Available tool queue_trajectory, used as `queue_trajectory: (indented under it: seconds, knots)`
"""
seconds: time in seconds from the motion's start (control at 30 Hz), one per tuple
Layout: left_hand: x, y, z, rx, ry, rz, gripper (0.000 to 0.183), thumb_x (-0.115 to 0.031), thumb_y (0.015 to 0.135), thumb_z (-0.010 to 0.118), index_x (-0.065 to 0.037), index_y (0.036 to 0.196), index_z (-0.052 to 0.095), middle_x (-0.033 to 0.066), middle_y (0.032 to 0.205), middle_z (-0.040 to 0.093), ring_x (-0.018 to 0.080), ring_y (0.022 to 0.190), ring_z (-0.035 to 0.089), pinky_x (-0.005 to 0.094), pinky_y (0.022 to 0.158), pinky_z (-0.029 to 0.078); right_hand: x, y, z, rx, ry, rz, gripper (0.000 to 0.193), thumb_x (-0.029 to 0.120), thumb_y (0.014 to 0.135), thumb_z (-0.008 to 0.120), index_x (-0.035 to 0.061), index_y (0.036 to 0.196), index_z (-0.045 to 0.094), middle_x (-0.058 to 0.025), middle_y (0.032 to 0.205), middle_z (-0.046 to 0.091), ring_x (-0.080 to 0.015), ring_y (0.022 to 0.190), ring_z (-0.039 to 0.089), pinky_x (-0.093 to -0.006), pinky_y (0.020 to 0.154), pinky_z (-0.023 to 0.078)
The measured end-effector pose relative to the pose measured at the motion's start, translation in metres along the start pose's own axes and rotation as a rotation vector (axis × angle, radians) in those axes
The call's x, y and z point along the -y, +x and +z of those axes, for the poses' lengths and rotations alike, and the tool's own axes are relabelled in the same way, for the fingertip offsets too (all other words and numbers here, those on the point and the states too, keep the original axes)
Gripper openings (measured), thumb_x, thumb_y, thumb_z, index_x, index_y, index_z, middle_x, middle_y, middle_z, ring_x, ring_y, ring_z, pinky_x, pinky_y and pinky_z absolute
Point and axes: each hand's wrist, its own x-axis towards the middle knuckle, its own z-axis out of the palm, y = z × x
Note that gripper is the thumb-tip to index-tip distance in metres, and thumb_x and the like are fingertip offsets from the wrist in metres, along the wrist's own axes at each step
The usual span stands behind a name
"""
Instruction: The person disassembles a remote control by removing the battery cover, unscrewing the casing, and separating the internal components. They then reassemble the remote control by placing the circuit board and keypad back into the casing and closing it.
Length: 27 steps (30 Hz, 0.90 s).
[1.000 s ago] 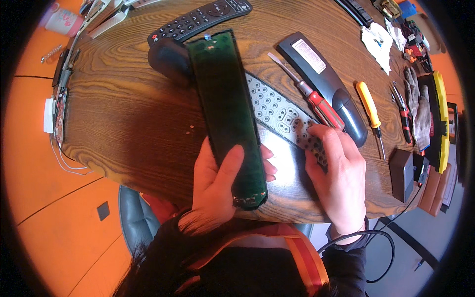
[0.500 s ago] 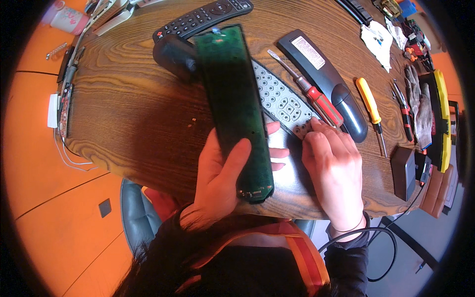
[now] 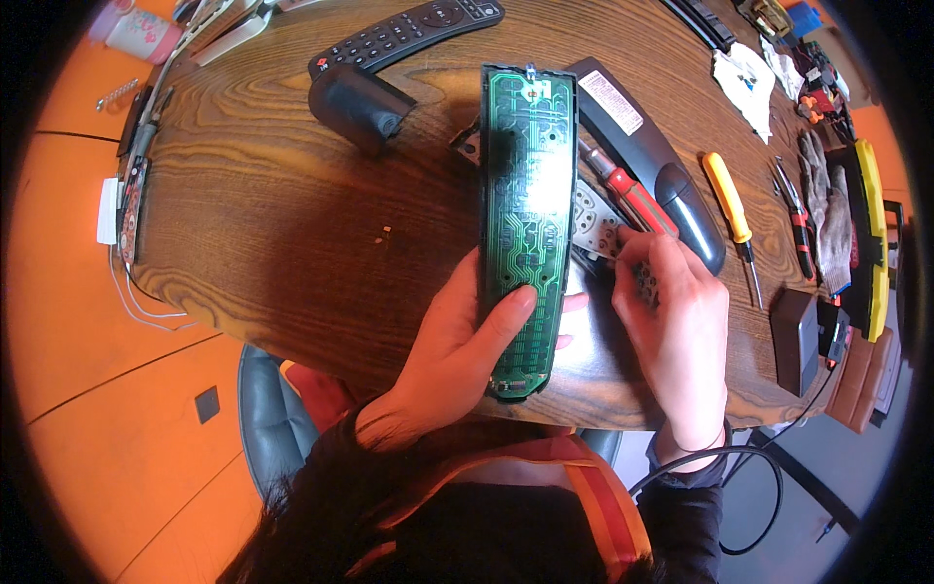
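Note:
My left hand (image 3: 462, 336) grips the lower part of a long green circuit board (image 3: 530, 204) seated in a black remote-control shell, thumb on the board and fingers behind. The board's traced face is up and catches bright glare. My right hand (image 3: 681, 307) is closed, pinching the near end of a grey rubber keypad (image 3: 590, 222). The keypad lies slantwise beneath the board, which covers much of it. Just beyond my right fingers, a red-handled screwdriver (image 3: 637, 198) rests beside a black, curved remote-control back shell (image 3: 637, 136).
A black remote control (image 3: 404, 39) and a black curved cover (image 3: 360, 102) lie at the far side. To the right are a yellow screwdriver (image 3: 728, 200), pliers (image 3: 793, 209), grey gloves (image 3: 827, 209) and a dark box (image 3: 793, 341). Small crumbs dot the wooden table (image 3: 243, 195).
My left hand has moved the board rightward and tilted it, so its traces now show brightly. My right hand has shifted slightly right, and the keypad's near end is bent up in its fingers.

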Motion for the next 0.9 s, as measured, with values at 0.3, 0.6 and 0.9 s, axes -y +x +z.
queue_trajectory:
  seconds: [0.3,0.6,0.9]
  knots:
    - [0.0,0.0,-0.003,0.01,0.035,-0.019,0.045,-0.012,0.091,0.04,-0.001,0.132,0.024,0.017,0.135,0.034,0.0354,0.105,0.054,0.0398,0.079,0.052,0.001,0.002,-0.004,0.047,0.034,0.017,0.011,0.0,0.069,0.062,0.0007,0.077,0.054,-0.0141,0.076,0.057,-0.0311,0.071,0.058,-0.0371,0.063,0.047]
    - [0.0,0.0,-0.001,0.006,-0.016,-0.037,0.046,-0.013,0.091,0.04,-0.002,0.133,0.024,0.0175,0.134,0.034,0.0349,0.105,0.054,0.04,0.078,0.052,-0.001,0.003,-0.006,0.095,0.11,-0.016,0.018,-0.003,0.065,0.061,0.0012,0.082,0.059,-0.0134,0.09,0.057,-0.0301,0.081,0.058,-0.0351,0.071,0.048]
    - [-0.003,-0.001,-0.002,0.008,-0.075,-0.05,0.039,-0.011,0.092,0.043,0.001,0.126,0.031,0.0155,0.115,0.048,0.022,0.103,0.055,0.0324,0.081,0.049,0.009,-0.001,-0.008,0.142,-0.136,-0.102,0.02,0.005,0.068,0.062,0.0054,0.087,0.066,-0.011,0.098,0.05,-0.0253,0.088,0.051,-0.0326,0.076,0.045]
